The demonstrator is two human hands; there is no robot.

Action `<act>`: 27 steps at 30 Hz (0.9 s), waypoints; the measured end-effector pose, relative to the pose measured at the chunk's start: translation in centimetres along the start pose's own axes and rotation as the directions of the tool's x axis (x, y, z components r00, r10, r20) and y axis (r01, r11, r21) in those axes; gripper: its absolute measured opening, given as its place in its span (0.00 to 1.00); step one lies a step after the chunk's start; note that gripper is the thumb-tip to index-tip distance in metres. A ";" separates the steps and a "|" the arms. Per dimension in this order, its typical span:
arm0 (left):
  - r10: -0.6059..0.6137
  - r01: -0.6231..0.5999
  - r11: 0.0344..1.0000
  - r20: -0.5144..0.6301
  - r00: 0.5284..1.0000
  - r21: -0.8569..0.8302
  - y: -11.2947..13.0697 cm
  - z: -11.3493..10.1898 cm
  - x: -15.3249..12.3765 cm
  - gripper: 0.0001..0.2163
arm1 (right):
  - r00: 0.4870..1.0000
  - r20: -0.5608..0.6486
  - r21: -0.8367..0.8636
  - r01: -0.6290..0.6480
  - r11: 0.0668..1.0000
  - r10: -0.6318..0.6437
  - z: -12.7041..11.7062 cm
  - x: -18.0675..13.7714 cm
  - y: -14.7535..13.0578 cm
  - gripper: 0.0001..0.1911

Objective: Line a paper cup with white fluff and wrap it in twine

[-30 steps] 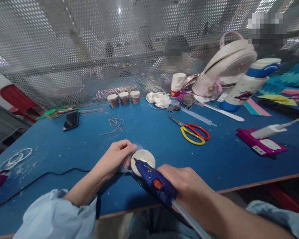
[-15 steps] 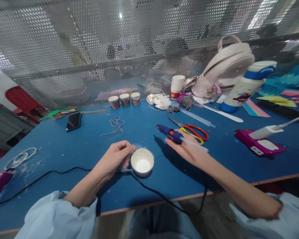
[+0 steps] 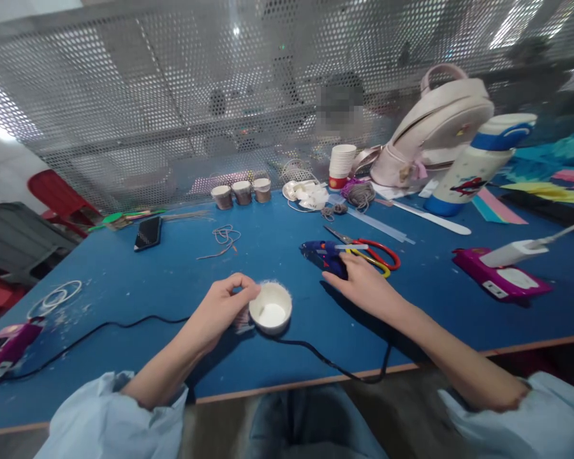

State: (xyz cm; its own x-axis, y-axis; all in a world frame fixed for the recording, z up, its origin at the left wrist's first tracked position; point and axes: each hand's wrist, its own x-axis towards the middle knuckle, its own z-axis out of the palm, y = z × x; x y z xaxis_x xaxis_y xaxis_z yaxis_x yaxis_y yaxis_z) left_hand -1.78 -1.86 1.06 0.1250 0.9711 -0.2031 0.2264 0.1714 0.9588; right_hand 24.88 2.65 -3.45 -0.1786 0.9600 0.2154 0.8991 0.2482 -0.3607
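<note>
A small white paper cup (image 3: 273, 311), open end up with fuzzy fibres round its rim, is in front of me. My left hand (image 3: 230, 305) is closed at the cup's left side, thumb and forefinger pinched at its rim. Some fuzzy, pinkish-grey material (image 3: 242, 320) shows beneath those fingers. To the right, my right hand (image 3: 356, 280) has its fingers round a blue hot glue gun (image 3: 321, 255), which is low at the table, nozzle to the left, with a clear glue stick (image 3: 356, 247) at its back. Scissors (image 3: 373, 253) with red and yellow handles lie just behind the gun.
A black cord (image 3: 310, 347) runs across the blue table (image 3: 172, 363). Farther back stand several wrapped cups (image 3: 242, 193), a cup stack (image 3: 341, 167), grey yarn (image 3: 361, 195), a backpack (image 3: 440, 127) and a bottle (image 3: 476, 167). A phone (image 3: 148, 233) lies left, a purple power strip (image 3: 500, 277) right.
My right hand has lowered and turned the glue gun towards the table beside the scissors. My left hand stays at the cup. The view has shifted slightly.
</note>
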 end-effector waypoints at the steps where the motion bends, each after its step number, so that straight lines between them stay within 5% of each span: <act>1: 0.011 -0.011 1.000 -0.002 1.000 0.006 0.0 0.1 -0.1 0.14 | 1.000 -0.019 -0.021 -0.005 1.000 0.004 -0.4 -0.6 0.1 0.18; 6: 0.064 -0.064 0.998 -0.014 0.998 0.028 0.1 0.2 -0.6 0.13 | 0.984 -0.181 -0.134 -0.022 0.991 -0.002 -2.5 -3.0 0.2 0.19; 9: 0.055 -0.055 0.998 -0.027 0.998 0.017 0.1 0.2 -0.9 0.13 | 0.983 -0.182 -0.028 0.010 1.000 -0.015 -3.2 -3.3 -0.5 0.13; 16: 0.056 -0.054 0.998 -0.076 0.995 0.028 -0.5 0.5 -0.9 0.13 | 0.976 0.034 0.410 0.182 0.894 -0.215 -3.1 -2.7 -4.7 0.05; 27: 0.289 -0.225 0.928 -0.194 0.938 0.296 -1.7 1.2 -0.9 0.11 | 0.936 0.239 0.638 0.049 0.769 -0.258 -1.7 2.1 -7.8 0.09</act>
State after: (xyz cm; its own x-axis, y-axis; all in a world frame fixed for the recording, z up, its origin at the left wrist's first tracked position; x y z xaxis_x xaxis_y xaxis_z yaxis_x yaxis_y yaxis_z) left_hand -1.11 -3.19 -0.67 -0.0049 0.9922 0.1249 0.4678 -0.1082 0.8772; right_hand 18.13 2.54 1.40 -0.4948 0.8656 0.0775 0.4273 0.3200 -0.8455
